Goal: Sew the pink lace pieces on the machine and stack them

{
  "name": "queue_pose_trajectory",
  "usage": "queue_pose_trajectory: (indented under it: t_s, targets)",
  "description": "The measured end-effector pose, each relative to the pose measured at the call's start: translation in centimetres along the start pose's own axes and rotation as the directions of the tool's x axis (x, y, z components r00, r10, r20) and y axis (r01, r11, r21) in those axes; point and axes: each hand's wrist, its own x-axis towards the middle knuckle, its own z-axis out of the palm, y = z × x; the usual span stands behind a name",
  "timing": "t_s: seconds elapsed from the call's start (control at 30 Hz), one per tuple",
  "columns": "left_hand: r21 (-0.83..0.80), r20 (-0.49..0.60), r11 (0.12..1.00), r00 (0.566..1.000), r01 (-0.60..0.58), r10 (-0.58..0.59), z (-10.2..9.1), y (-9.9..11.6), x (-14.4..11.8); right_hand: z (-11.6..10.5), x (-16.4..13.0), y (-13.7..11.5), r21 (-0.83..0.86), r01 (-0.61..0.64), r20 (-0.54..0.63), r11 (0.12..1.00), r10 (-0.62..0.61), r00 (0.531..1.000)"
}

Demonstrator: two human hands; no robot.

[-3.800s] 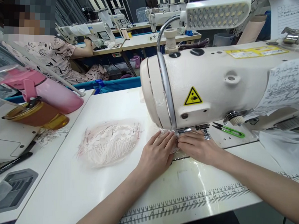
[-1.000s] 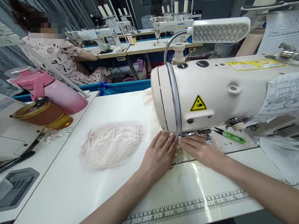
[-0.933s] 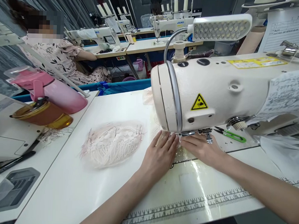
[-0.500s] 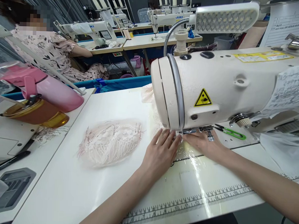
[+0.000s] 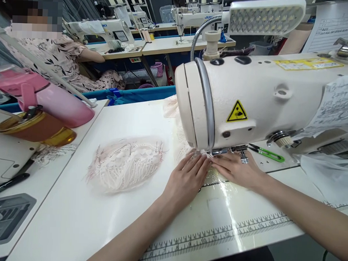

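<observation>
My left hand (image 5: 186,176) lies nearly flat at the sewing machine (image 5: 249,95), its fingers stretched forward onto pale lace fabric (image 5: 182,146) beside the presser foot. From the other side my right hand (image 5: 237,167) reaches in, fingers extended toward the left hand's fingertips and touching the lace edge. The machine head hides the needle and part of the fabric behind it. To the left of my hands, a bundle of cream lace (image 5: 127,165) with loose dark and pinkish threads rests on the white table (image 5: 102,223).
Green thread snips (image 5: 267,153) lie right of my right hand. On the left stand a pink bottle (image 5: 59,103) and an amber cup (image 5: 34,129). White cloth (image 5: 320,177) sits at the right. A person (image 5: 65,62) sits beyond, near other sewing machines.
The whole view has shifted slightly. My right hand's fingers have spread a little beside the presser foot; my left hand stays on the lace with its fingers closer together.
</observation>
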Motion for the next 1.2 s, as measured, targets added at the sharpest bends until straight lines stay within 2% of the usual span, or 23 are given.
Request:
queue_pose_trajectory:
  t_s: [0.1,0.37,0.6,0.8,0.9,1.03,1.2]
  targets:
    - [-0.011,0.006,0.998,0.998,0.058,-0.058,0.0,-0.1,0.1,0.1,-0.3,-0.4,0.014,-0.021,0.024,1.000,0.021,1.000]
    - [-0.010,0.006,0.996,0.996,0.088,-0.088,-0.1,-0.6,0.3,-0.3,0.3,-0.7,0.016,-0.029,0.151,0.999,0.027,0.988]
    - [0.035,0.021,0.995,0.995,0.094,-0.095,-0.1,-0.7,0.4,0.1,0.3,-0.9,-0.026,-0.030,0.128,0.999,0.033,0.991]
    - [0.049,0.034,0.992,0.992,0.119,-0.120,0.0,-0.7,0.7,0.2,0.1,-0.7,0.003,-0.020,0.103,1.000,0.019,0.994]
    - [0.048,0.055,0.989,0.988,0.141,-0.144,0.1,-0.7,0.7,-0.3,0.2,-0.1,0.075,-0.056,0.092,0.996,0.049,0.995]
    - [0.036,0.084,0.984,0.980,0.177,-0.179,0.2,-0.5,0.6,-0.8,0.7,0.8,0.251,-0.152,0.118,0.956,0.126,0.985]
    - [0.032,0.164,0.966,0.952,0.256,-0.258,-0.2,0.1,0.9,0.6,0.3,1.1,0.398,-0.223,0.041,0.890,0.226,0.973]
